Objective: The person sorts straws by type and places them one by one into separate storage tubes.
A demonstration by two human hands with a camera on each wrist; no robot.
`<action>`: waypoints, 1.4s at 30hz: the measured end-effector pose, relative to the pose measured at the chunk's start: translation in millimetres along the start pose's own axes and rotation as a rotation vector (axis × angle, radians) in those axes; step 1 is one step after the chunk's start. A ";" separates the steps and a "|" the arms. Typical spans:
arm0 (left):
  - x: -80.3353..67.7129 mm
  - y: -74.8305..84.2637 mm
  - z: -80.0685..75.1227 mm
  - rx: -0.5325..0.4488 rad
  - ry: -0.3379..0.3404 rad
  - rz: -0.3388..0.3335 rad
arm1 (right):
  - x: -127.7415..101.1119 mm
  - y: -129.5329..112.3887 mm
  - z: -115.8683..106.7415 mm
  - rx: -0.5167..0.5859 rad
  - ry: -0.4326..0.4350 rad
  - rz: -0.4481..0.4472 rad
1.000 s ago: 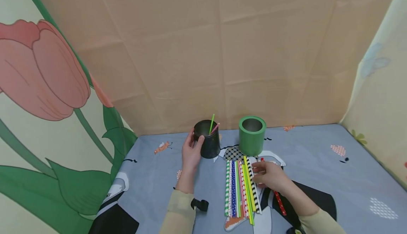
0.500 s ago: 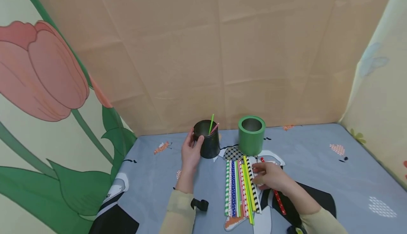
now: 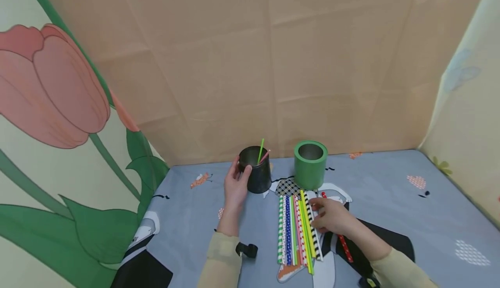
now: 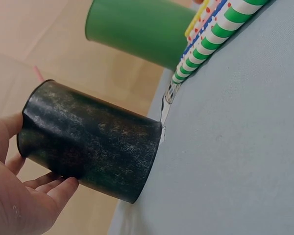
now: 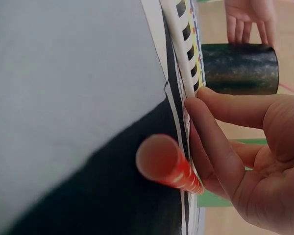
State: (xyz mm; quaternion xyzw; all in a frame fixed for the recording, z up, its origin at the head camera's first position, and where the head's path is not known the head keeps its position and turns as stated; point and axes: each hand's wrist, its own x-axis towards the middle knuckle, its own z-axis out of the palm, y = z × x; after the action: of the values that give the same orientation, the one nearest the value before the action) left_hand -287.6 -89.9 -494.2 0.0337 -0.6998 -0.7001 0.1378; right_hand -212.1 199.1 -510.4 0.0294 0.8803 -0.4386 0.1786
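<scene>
My left hand (image 3: 235, 190) holds a black cylindrical cup (image 3: 259, 180) by its left side, thumb in front and fingers behind. The cup stands upright on the cloth. A bright green straw (image 3: 260, 150) and a pink straw (image 3: 264, 156) stick out of it. Several patterned paper straws (image 3: 288, 233) lie side by side in front of me. At the right edge of this row, my right hand (image 3: 331, 216) pinches a black-and-white striped straw (image 5: 188, 54) between thumb and index finger. A red dotted straw (image 3: 345, 251) lies under this hand, apart from the row.
A green cup (image 3: 310, 174) with a thick rim stands just behind the straws, right of the black one. Behind the table (image 3: 375, 188) hangs a brown cloth wall (image 3: 218, 71). A tulip-printed panel (image 3: 58, 88) borders the left side.
Almost nothing differs. The head view shifts slightly, while both hands, the cups and the straws keep their places.
</scene>
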 end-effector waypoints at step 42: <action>0.3 -3.7 3.0 -0.017 0.008 -0.023 | -3.2 -4.5 7.1 -0.322 0.133 -0.117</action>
State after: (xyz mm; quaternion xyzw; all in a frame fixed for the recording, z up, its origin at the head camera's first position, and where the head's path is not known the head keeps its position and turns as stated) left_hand -289.1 -87.1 -497.8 0.0433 -0.6930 -0.7073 0.1327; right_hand -208.0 191.1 -509.9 -0.0218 0.9492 -0.2988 0.0965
